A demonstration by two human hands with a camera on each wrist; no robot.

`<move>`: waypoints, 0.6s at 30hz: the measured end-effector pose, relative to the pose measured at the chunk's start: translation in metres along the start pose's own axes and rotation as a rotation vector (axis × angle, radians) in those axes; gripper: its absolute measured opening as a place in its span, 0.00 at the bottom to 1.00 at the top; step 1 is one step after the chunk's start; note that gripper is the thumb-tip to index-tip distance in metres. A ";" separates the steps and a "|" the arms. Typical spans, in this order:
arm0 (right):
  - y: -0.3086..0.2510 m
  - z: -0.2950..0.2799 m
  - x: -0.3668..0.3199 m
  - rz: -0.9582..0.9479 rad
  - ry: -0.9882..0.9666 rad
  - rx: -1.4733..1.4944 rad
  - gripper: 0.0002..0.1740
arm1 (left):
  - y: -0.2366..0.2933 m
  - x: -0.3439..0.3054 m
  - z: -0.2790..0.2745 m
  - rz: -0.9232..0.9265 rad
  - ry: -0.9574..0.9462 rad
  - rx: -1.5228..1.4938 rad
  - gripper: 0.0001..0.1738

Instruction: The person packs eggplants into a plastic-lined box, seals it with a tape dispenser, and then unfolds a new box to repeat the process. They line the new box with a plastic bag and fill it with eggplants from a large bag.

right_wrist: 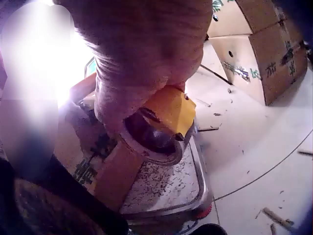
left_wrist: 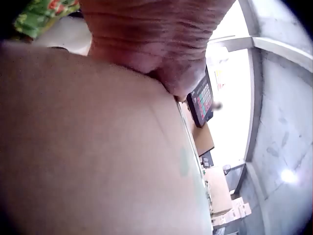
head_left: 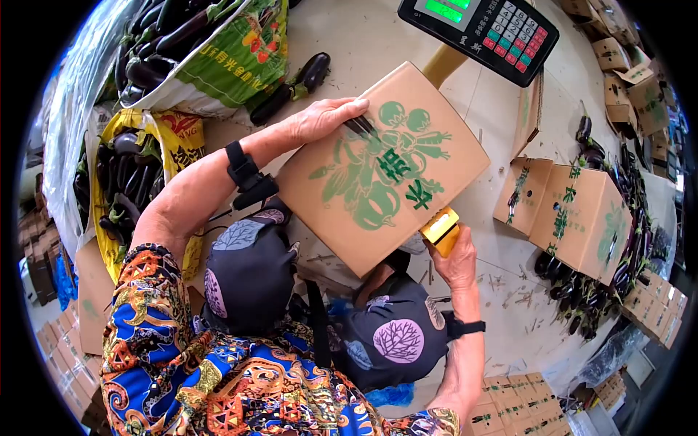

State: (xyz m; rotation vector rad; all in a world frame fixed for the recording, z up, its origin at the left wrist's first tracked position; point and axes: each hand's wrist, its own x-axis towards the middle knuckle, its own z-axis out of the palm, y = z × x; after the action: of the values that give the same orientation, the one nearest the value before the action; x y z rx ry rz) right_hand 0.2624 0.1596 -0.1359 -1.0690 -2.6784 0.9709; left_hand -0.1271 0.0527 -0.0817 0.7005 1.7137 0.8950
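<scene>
Green-printed tan cardboard carton could skew if the left hand, resting on top, presses too lightly against the yellow tape dispenser gripped in the right hand.

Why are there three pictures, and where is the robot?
There is no robot here! A person is working with bare hands and wears three little cameras. The big round picture comes from the head and looks down. The other two come from the wrists, so each shows one hand very close up.

The left hand rests at the edge of a cardboard box with green vegetables printed on it. The right hand holds a yellow tape dispenser beside the box. Near the box is a digital scale with a keypad. Eggplants fill the sacks, and more lie on the floor.
</scene>
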 end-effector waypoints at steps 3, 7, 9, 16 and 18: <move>0.000 0.017 0.003 0.014 0.063 0.120 0.34 | 0.003 -0.004 0.004 -0.074 -0.054 -0.236 0.33; -0.011 0.000 -0.009 0.025 0.106 0.011 0.33 | 0.005 -0.007 0.009 -0.090 -0.077 -0.307 0.32; -0.015 -0.020 -0.026 0.067 0.094 -0.025 0.33 | 0.004 -0.007 0.020 -0.128 -0.116 -0.384 0.37; -0.110 -0.117 0.007 0.043 -0.010 -0.116 0.33 | -0.024 0.009 0.037 -0.330 -0.224 -0.787 0.34; -0.147 -0.118 0.037 0.025 -0.058 -0.206 0.31 | -0.035 0.015 0.014 -0.232 -0.194 -0.473 0.36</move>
State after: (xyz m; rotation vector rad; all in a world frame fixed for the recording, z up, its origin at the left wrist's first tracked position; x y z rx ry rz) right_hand 0.1848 0.1649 0.0400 -1.1293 -2.8700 0.7530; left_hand -0.1194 0.0485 -0.1215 0.2565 1.3104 0.9843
